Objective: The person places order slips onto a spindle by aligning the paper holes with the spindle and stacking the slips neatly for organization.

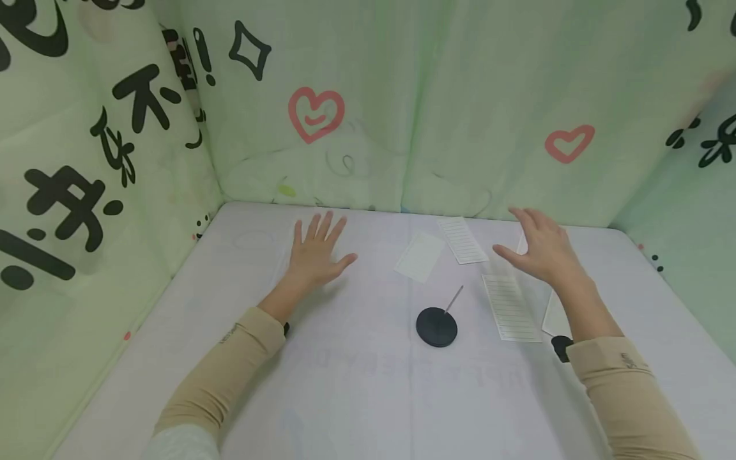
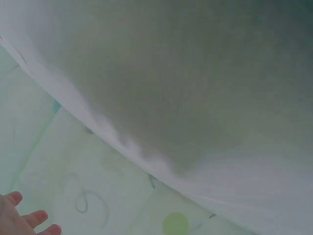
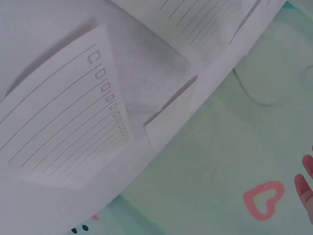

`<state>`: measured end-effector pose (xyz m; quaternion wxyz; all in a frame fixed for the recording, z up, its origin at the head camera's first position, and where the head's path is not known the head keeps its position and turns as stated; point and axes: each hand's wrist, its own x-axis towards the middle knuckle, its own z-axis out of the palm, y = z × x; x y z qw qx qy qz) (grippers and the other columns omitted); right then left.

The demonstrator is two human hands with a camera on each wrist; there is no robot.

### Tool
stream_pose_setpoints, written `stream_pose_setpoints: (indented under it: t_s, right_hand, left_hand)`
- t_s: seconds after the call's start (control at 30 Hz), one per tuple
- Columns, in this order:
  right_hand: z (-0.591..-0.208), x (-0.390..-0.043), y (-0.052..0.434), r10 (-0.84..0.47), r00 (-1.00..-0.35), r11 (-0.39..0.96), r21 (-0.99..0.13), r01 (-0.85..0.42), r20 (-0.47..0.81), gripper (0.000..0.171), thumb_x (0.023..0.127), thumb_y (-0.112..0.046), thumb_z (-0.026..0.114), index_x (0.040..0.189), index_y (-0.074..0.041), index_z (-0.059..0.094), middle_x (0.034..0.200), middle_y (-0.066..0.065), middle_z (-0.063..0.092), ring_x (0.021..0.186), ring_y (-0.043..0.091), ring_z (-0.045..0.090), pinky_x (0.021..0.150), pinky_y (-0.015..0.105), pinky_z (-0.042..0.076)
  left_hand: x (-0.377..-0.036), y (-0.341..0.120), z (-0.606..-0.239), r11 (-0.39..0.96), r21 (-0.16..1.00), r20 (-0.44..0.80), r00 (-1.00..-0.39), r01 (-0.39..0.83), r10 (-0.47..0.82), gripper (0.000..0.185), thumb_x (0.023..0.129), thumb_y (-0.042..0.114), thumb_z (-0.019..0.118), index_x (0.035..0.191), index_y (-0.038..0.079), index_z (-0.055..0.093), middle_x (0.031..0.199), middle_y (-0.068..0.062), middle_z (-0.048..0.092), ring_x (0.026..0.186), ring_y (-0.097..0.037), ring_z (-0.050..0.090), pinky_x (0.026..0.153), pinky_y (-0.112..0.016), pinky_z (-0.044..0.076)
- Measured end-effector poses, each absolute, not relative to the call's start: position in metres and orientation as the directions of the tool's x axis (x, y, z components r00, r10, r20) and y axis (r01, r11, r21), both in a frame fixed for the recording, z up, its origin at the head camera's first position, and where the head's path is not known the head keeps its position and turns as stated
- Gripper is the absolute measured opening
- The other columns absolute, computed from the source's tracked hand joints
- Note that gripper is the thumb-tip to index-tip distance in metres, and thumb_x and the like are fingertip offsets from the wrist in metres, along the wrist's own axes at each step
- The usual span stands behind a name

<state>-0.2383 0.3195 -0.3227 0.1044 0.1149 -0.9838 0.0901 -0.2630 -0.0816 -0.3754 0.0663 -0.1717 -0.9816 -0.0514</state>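
My left hand (image 1: pixel 313 259) is held over the left part of the white table, its fingers straight and spread, touching no object. Over the right part hovers my right hand (image 1: pixel 543 249), thumb apart from the fingers, holding nothing. Between the hands stands a paper spike with a round black base (image 1: pixel 436 328) and a thin, slanted metal pin (image 1: pixel 453 299). Around it lie a plain-looking pale sheet (image 1: pixel 420 257), a lined slip (image 1: pixel 462 241) and another lined slip (image 1: pixel 510 308). A white sheet (image 1: pixel 556 316) is partly hidden by my right arm. The right wrist view shows checkboxes on one lined sheet (image 3: pixel 63 117).
Green curtains (image 1: pixel 368 115) with hearts and black lettering hang behind the table (image 1: pixel 345 396) and at both sides. The table's far edge runs just beyond my fingertips. A black wrist camera (image 1: pixel 561 349) sits at my right cuff.
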Motion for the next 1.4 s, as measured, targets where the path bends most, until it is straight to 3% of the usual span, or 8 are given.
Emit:
stream_pose_setpoints:
  t_s: [0.2, 0.33, 0.67, 0.9, 1.4]
  right_hand:
    - [-0.327, -0.236, 0.330, -0.233, -0.958, 0.962, -0.109, -0.252, 0.166, 0.070, 0.084, -0.041, 0.059, 0.134, 0.001, 0.031, 0.131, 0.028, 0.032, 0.120, 0.047, 0.027, 0.093, 0.065, 0.022]
    - [-0.334, -0.235, 0.336, -0.244, -0.966, 0.967, -0.059, -0.249, 0.088, 0.067, 0.085, -0.044, 0.057, 0.132, -0.001, 0.034, 0.131, 0.026, 0.034, 0.117, 0.047, 0.031, 0.093, 0.064, 0.024]
    - [-0.353, -0.234, 0.345, -0.300, -0.948, 0.953, -0.005, -0.301, -0.107, 0.059, 0.090, -0.042, 0.051, 0.131, -0.003, 0.035, 0.131, 0.027, 0.037, 0.117, 0.048, 0.033, 0.093, 0.065, 0.022]
    - [-0.367, -0.234, 0.350, -0.269, -0.940, 0.957, 0.049, -0.285, -0.208, 0.059, 0.089, -0.044, 0.051, 0.130, -0.004, 0.038, 0.130, 0.027, 0.038, 0.117, 0.049, 0.034, 0.094, 0.065, 0.021]
    - [-0.375, -0.234, 0.349, -0.279, -0.932, 0.952, 0.062, -0.300, -0.230, 0.041, 0.091, -0.027, 0.048, 0.124, -0.003, 0.041, 0.118, 0.021, 0.043, 0.112, 0.046, 0.038, 0.091, 0.064, 0.023]
  left_hand:
    - [-0.254, -0.060, -0.378, 0.880, 0.045, 0.218, -0.865, 0.472, 0.452, 0.067, 0.091, 0.056, 0.037, 0.146, 0.020, 0.022, 0.149, -0.009, 0.023, 0.136, -0.029, 0.018, 0.109, -0.050, 0.008]
    - [-0.245, -0.044, -0.381, 0.850, -0.008, 0.195, -0.832, 0.527, 0.519, 0.066, 0.091, 0.057, 0.035, 0.145, 0.021, 0.024, 0.148, -0.008, 0.026, 0.133, -0.028, 0.023, 0.109, -0.049, 0.011]
    - [-0.222, -0.007, -0.391, 0.751, -0.096, 0.034, -0.752, 0.653, 0.658, 0.067, 0.090, 0.062, 0.028, 0.146, 0.025, 0.018, 0.150, -0.003, 0.023, 0.136, -0.025, 0.022, 0.111, -0.046, 0.009]
    - [-0.209, 0.016, -0.398, 0.699, -0.125, -0.063, -0.708, 0.704, 0.703, 0.068, 0.088, 0.066, 0.027, 0.146, 0.029, 0.020, 0.150, 0.002, 0.024, 0.135, -0.021, 0.023, 0.111, -0.043, 0.009]
    - [-0.197, 0.035, -0.405, 0.675, -0.140, -0.199, -0.688, 0.725, 0.698, 0.069, 0.087, 0.069, 0.025, 0.145, 0.032, 0.018, 0.150, 0.005, 0.021, 0.137, -0.018, 0.020, 0.112, -0.041, 0.008]
